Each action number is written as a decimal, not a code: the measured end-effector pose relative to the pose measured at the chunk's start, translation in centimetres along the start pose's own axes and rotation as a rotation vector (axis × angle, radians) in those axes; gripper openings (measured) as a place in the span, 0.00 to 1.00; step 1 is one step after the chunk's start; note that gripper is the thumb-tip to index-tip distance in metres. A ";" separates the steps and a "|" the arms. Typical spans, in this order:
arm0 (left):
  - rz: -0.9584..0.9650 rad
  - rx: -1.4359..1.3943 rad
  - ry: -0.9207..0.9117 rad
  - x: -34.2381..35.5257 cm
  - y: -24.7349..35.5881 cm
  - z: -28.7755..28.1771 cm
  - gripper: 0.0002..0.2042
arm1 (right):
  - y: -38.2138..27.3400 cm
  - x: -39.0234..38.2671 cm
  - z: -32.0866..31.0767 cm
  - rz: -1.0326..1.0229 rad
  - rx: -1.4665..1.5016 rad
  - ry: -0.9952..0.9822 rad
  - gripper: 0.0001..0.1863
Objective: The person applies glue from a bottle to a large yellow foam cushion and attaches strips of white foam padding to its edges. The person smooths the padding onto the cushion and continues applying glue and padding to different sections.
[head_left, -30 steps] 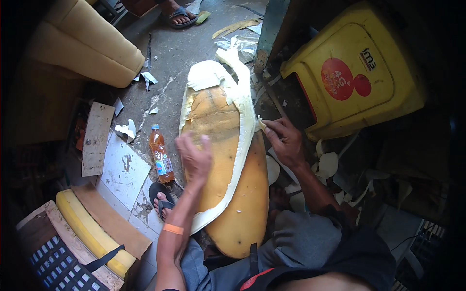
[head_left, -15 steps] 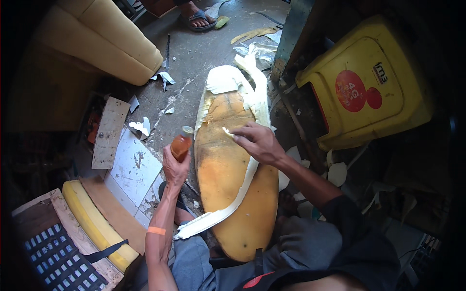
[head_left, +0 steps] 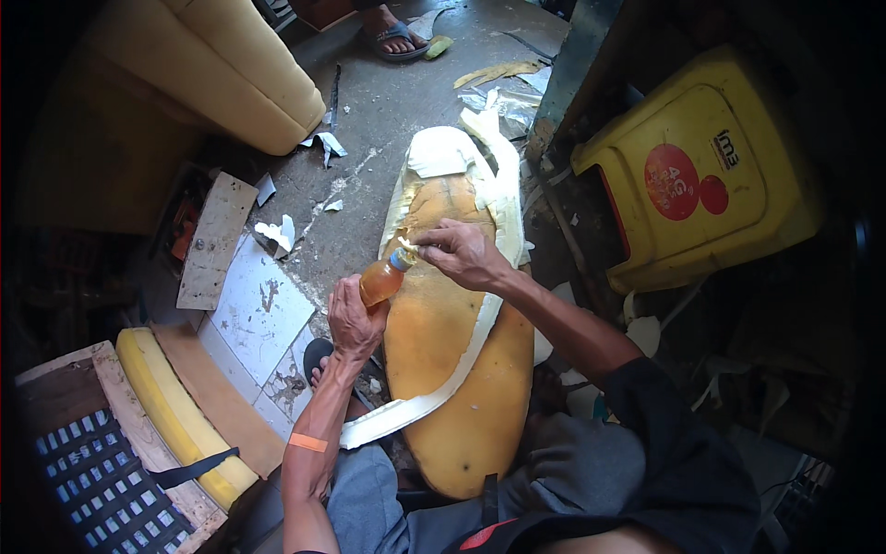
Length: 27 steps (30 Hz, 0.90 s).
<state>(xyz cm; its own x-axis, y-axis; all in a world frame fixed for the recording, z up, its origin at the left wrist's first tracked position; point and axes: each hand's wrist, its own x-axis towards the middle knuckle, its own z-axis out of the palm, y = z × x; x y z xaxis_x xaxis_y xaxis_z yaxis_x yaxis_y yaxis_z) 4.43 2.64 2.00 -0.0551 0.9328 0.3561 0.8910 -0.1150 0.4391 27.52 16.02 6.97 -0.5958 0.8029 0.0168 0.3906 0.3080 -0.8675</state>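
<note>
My left hand [head_left: 355,319] is closed around a small clear bottle [head_left: 380,282] of amber liquid, tilted with its neck toward my right hand. My right hand [head_left: 463,254] pinches a small scrap of pale foam [head_left: 407,245] at the bottle's mouth. Both hands are over a long foam seat pad [head_left: 452,388], orange-yellow and darkened by stains. White foam [head_left: 440,150] covers its far end. A long white foam strip [head_left: 461,365] runs along the pad's right side, then curves across it toward my left forearm.
A yellow plastic stool [head_left: 701,175] lies on its side at the right. Tan upholstery [head_left: 212,74] stands at the upper left, near a wooden board [head_left: 217,240]. Foam scraps [head_left: 275,234] litter the floor. Another person's sandalled foot [head_left: 397,39] is at the far edge. A wooden frame with black webbing [head_left: 106,480] sits lower left.
My left hand has brought the bottle up and right, tipping its neck toward the right. My right hand has moved left with the foam scrap, which now meets the bottle's mouth.
</note>
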 end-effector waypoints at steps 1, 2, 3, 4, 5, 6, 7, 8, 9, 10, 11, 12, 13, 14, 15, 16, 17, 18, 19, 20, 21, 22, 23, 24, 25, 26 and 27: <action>0.004 0.023 -0.004 0.0 0.0 0.0 0.24 | -0.1 0.0 0.1 0.002 -0.001 -0.003 0.15; -0.012 0.073 -0.041 0.1 0.2 0.0 0.24 | 0.3 -0.2 0.2 -0.033 0.011 0.011 0.15; -0.028 0.123 -0.078 0.3 0.3 0.1 0.24 | 0.8 -0.5 0.6 -0.068 0.023 0.025 0.15; -0.042 0.172 -0.116 0.5 0.5 0.2 0.25 | 1.2 -0.8 0.9 -0.103 0.034 0.039 0.15; -0.122 0.196 -0.150 0.5 0.2 0.2 0.26 | 0.6 -1.0 1.1 -0.125 0.083 -0.081 0.15; -0.202 0.222 -0.184 0.5 -0.2 0.2 0.28 | -0.5 -1.3 1.3 -0.148 0.134 -0.201 0.15; -0.281 0.249 -0.217 0.5 -0.8 0.2 0.29 | -1.5 -1.7 1.3 -0.172 0.186 -0.321 0.15; -0.363 0.200 -0.197 0.9 -0.8 0.2 0.30 | -2.1 -2.3 0.9 -0.123 0.210 -0.272 0.15; -0.275 0.298 -0.109 0.9 -0.7 0.2 0.31 | -0.7 -2.5 1.0 -0.073 0.225 -0.193 0.15; -0.186 0.397 -0.020 0.7 -0.4 0.1 0.32 | 0.3 -2.5 0.0 -0.020 0.279 -0.093 0.15; -0.099 0.479 0.067 0.9 0.6 0.1 0.33 | 1.5 -2.7 -1.6 0.044 0.321 0.007 0.16; -0.047 0.406 0.044 0.9 2.3 0.2 0.31 | 2.5 -3.1 -3.3 0.173 0.365 0.130 0.16; -0.018 0.259 -0.098 0.6 4.5 -0.6 0.28 | 3.2 -3.3 -4.5 0.293 0.421 0.249 0.16; 0.020 0.100 -0.225 0.2 6.7 -0.4 0.25 | 4.2 -3.5 -6.1 0.309 0.429 0.319 0.17; 0.053 -0.017 -0.279 -1.0 8.8 1.1 0.22 | 5.0 -4.1 -7.2 0.329 0.437 0.389 0.17; 0.080 -0.116 -0.340 -2.4 10.8 2.3 0.19 | 5.4 -4.5 -7.5 0.388 0.434 0.403 0.17; 0.075 -0.159 -0.409 -3.0 12.6 3.3 0.18 | 5.6 -4.6 -7.9 0.439 0.425 0.420 0.17; 0.068 -0.209 -0.480 -3.5 14.1 4.0 0.17 | 5.6 -4.9 -8.1 0.496 0.411 0.436 0.17; 0.094 -0.155 -0.452 -3.8 14.8 4.7 0.16 | 6.1 -5.1 -7.9 0.433 0.339 0.425 0.17; 0.124 -0.104 -0.426 -4.0 15.4 5.6 0.16 | 6.7 -5.5 -7.4 0.372 0.266 0.418 0.17; 0.154 -0.053 -0.399 -4.3 15.6 6.2 0.16 | 7.2 -6.0 -7.1 0.312 0.194 0.410 0.16; 0.206 -0.006 -0.414 -4.7 15.5 6.6 0.14 | 7.7 -6.6 -6.9 0.297 0.093 0.354 0.16; 0.135 -0.071 -0.440 -4.4 15.7 6.6 0.15 | 7.6 -7.1 -6.8 0.330 0.026 0.310 0.16; 0.063 -0.134 -0.466 -4.2 15.8 6.5 0.17 | 7.5 -7.4 -6.7 0.362 -0.040 0.265 0.16; -0.011 -0.195 -0.492 -3.9 15.8 6.5 0.18 | 7.5 -7.5 -6.6 0.393 -0.105 0.218 0.17; -0.050 -0.226 -0.506 -3.3 16.0 6.2 0.20 | 7.3 -7.7 -6.8 0.426 -0.106 0.259 0.17; -0.091 -0.255 -0.520 -2.6 16.2 5.7 0.22 | 7.9 -7.9 -7.0 0.414 -0.098 0.299 0.17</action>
<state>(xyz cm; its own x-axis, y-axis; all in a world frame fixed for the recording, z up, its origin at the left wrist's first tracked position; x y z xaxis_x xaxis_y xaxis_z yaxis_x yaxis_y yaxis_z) 21.56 0.31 3.42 0.1600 0.9804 -0.1154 0.7528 -0.0455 0.6567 40.22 15.65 3.43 -0.1568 0.9738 -0.1645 0.6240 -0.0314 -0.7808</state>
